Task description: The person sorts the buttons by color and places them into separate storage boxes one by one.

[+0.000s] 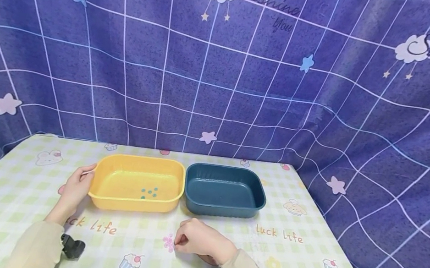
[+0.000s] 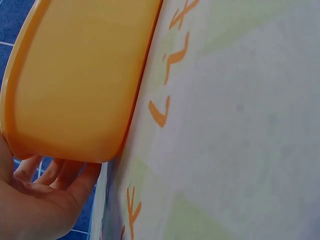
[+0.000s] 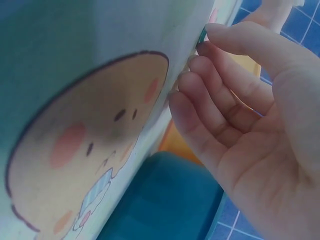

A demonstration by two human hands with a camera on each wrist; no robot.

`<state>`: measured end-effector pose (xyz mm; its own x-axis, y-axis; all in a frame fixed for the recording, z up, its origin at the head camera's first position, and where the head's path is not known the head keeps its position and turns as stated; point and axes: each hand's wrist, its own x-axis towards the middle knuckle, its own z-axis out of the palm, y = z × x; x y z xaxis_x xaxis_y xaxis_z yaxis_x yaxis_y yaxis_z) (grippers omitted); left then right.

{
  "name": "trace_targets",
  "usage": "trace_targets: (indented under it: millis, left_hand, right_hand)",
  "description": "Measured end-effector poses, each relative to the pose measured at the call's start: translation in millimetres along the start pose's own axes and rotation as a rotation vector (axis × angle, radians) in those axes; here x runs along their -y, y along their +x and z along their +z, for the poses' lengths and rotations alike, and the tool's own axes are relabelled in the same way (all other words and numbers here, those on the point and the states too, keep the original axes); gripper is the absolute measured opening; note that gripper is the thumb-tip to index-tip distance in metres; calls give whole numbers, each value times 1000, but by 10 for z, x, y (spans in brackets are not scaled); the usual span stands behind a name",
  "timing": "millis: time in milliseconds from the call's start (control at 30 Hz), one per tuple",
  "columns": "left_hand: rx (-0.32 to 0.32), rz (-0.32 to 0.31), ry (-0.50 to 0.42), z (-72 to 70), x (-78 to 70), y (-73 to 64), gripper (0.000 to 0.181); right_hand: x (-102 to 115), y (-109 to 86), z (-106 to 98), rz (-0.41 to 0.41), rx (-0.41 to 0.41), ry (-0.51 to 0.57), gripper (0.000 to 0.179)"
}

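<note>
At the left end of the yellow basin (image 1: 104,204), my left hand (image 1: 78,185) holds the rim. Its thumb is at the rim and its fingers lie along the outer end wall in the left wrist view, fingertips partly hidden. Several small teal pieces (image 1: 149,192) lie on the basin's floor. My right hand (image 1: 201,238) is low over the cloth in front of the basins. Thumb and forefinger pinch a small teal piece (image 3: 202,36), seen edge-on and mostly covered in the right wrist view; the other fingers are curled.
A dark teal basin (image 1: 220,210) stands against the yellow basin's right side. Both sit on a table with a printed cloth (image 1: 96,255). A blue patterned curtain (image 1: 189,84) hangs behind the table and along its right side.
</note>
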<state>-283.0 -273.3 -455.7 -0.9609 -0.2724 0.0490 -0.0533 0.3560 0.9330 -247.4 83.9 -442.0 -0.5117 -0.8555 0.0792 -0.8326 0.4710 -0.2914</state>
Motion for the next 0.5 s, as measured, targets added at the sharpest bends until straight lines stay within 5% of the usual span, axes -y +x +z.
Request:
trace_targets:
  millis: [500]
  left_hand:
    - [12,7,2,-2,1,-4,51]
  right_hand:
    - [-60,-13,-26,36,-82,27,5]
